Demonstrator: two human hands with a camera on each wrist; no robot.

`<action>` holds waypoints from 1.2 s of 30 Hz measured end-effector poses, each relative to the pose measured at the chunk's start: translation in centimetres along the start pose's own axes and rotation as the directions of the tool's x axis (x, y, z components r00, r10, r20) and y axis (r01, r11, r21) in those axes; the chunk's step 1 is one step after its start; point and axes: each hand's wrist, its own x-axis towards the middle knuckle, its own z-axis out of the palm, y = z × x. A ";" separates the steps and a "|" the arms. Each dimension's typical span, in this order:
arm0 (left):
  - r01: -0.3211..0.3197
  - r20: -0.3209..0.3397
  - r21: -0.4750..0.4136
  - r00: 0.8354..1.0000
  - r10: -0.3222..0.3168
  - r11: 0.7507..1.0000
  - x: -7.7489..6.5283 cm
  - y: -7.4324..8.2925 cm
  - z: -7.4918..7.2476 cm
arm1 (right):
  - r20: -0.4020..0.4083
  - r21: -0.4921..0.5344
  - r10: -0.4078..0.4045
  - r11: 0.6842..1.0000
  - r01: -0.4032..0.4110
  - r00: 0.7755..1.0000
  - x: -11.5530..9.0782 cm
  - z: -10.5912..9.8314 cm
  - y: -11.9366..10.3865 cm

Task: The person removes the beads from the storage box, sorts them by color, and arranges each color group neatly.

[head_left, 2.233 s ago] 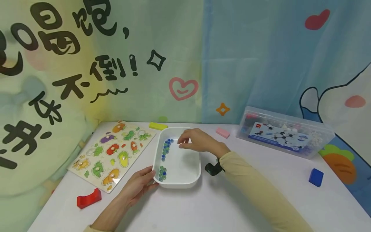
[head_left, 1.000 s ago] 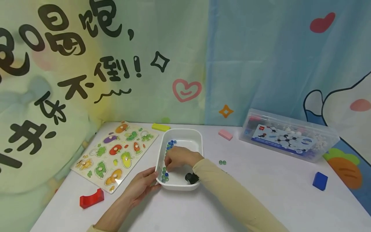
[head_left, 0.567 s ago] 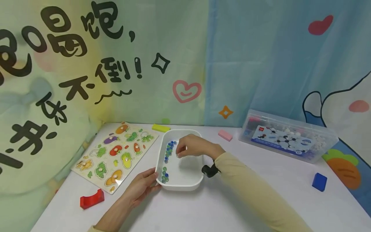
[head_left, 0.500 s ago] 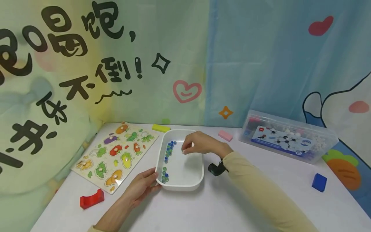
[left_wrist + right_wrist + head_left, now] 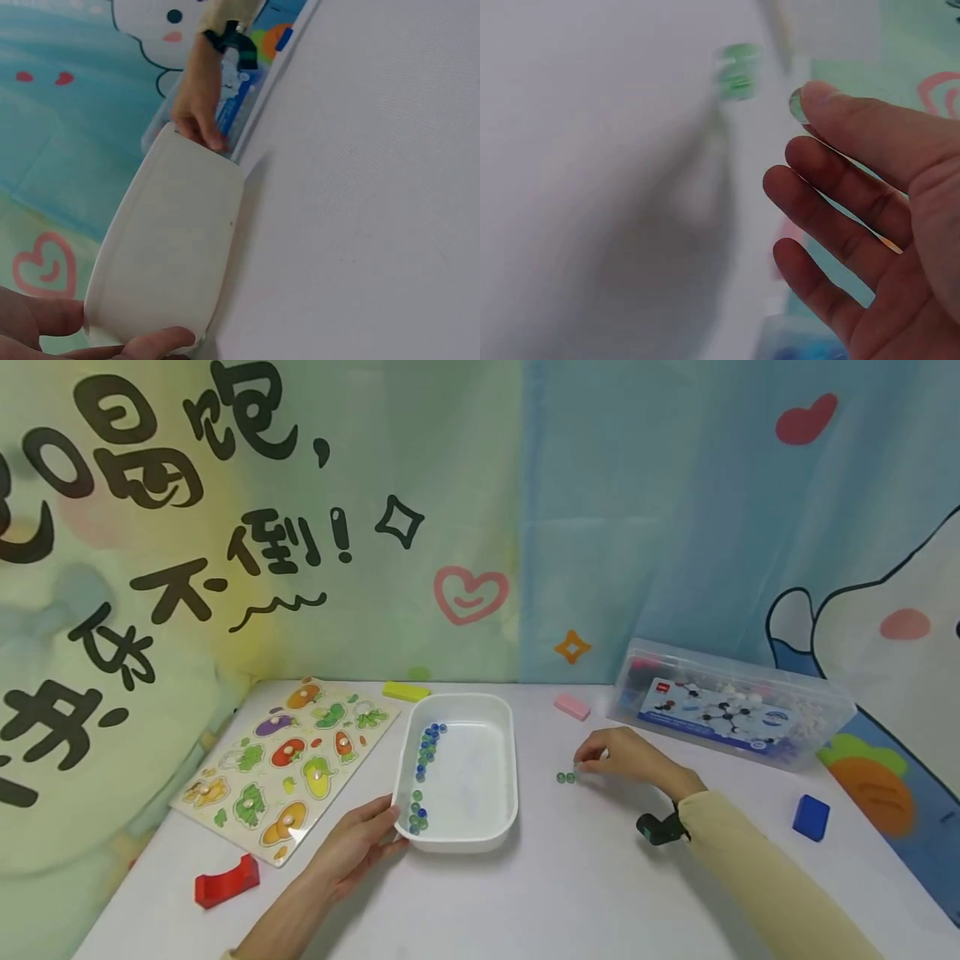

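My left hand (image 5: 352, 850) grips the near-left corner of a white plastic tray (image 5: 470, 844), thumb at the rim and fingers lower down. Blue and green glass marbles (image 5: 429, 747) lie in a line along the tray's left side, with a smaller cluster (image 5: 417, 814) near the front-left corner. Right of the tray, my right hand (image 5: 630, 757) is low over the table. Between thumb and index finger it pinches a green glass marble (image 5: 797, 106), while its other fingers are spread loosely. Two green marbles (image 5: 566, 777) sit side by side on the table by its fingertips.
A vegetable puzzle board (image 5: 288, 767) lies left of the tray, with a red arched block (image 5: 227, 882) before it. Yellow (image 5: 406, 692) and pink (image 5: 572, 707) blocks lie at the back. A clear lidded box (image 5: 731, 706) and a blue block (image 5: 812, 817) are at right.
My right hand went down among the tray's marbles, rose with one, and moved right over the rim to beside the two green marbles. The left hand kept its grip on the tray.
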 end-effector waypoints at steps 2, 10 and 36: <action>0.005 -0.004 -0.004 1.000 -0.005 1.000 0.0 0.0 0.0 | -0.010 0.008 0.003 1.000 -0.003 1.000 -0.5 0.7 0.7; 0.010 -0.003 -0.015 1.000 -0.011 1.000 0.2 -0.2 0.1 | -0.087 -0.004 0.000 1.000 -0.001 0.996 -1.3 2.3 1.6; -0.006 0.002 -0.011 1.000 0.006 1.000 0.3 -0.3 0.0 | -0.208 0.034 -0.162 0.984 0.173 0.965 5.2 0.0 -8.8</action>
